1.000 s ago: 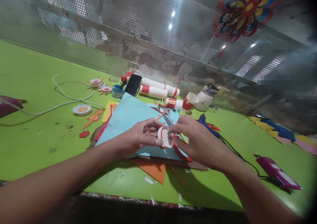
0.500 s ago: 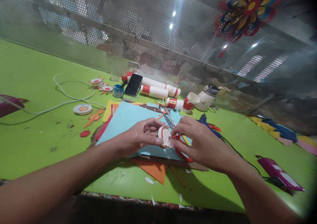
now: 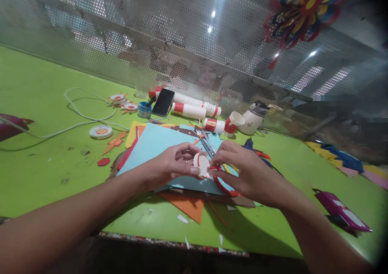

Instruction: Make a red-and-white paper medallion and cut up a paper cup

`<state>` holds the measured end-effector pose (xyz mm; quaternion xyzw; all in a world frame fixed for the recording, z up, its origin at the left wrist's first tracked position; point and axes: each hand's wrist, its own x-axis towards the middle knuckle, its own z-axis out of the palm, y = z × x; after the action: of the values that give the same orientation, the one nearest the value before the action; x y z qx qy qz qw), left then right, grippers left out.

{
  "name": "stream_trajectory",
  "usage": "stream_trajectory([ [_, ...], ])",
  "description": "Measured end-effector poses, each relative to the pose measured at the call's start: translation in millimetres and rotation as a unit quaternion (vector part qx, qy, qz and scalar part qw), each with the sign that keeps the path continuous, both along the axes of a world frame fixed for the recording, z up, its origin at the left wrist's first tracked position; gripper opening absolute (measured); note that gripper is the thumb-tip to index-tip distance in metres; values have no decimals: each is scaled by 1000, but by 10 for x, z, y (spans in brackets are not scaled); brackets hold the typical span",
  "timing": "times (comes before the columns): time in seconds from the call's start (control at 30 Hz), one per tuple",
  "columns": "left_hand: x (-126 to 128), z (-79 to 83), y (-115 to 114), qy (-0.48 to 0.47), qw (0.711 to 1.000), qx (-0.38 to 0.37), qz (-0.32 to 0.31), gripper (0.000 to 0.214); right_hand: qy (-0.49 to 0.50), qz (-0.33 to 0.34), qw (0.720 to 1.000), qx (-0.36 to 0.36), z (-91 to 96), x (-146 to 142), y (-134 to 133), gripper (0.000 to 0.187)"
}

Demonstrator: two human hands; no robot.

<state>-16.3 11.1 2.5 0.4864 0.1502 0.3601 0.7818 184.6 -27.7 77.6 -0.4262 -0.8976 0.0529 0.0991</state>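
1. My left grip (image 3: pixel 174 165) is closed around a short white cup piece (image 3: pixel 201 163) with a red stripe, thumb at its lower rim and fingers behind.
2. My right grip (image 3: pixel 242 167) is narrow, fingertips pinched at the right edge of that same piece; just what they have between them is too small to make out.
3. The cup piece is held up between my two hands, tilted so its round inside partly shows, over a light blue sheet (image 3: pixel 151 148).
4. Scissors (image 3: pixel 226 190) lie on that sheet, their red handles partly under my right hand and their blades pointing away from me.
5. Under the blue sheet, an orange sheet (image 3: pixel 188 207) and a brown sheet (image 3: pixel 242 202) stick out on my side, with white scraps (image 3: pixel 182 218) near them on the green desk (image 3: pixel 48 201).
6. To the left I see an orange cut-out (image 3: pixel 114 144), a red scrap (image 3: pixel 103 162) and a round white disc (image 3: pixel 101 132).
7. Farther back, a blue jar (image 3: pixel 144 110) sits beside a black phone (image 3: pixel 163 103); right of the phone lie stacked paper cups (image 3: pixel 194 112).
8. A tilted red-and-white cup (image 3: pixel 229 126) is just beside a white flask (image 3: pixel 253 119) with a dark lid.
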Motion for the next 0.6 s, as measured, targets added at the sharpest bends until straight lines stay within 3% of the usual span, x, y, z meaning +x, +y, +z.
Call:
stream_trajectory([
  [0.33, -10, 20, 3, 0, 1000, -12, -7, 35, -121, 9, 992, 31, 85, -69, -183, 9],
  [0.6, -7, 0, 11, -3, 1000, -8, -22, 33, -103, 63, 988, 97, 32, -29, -165, 23],
])
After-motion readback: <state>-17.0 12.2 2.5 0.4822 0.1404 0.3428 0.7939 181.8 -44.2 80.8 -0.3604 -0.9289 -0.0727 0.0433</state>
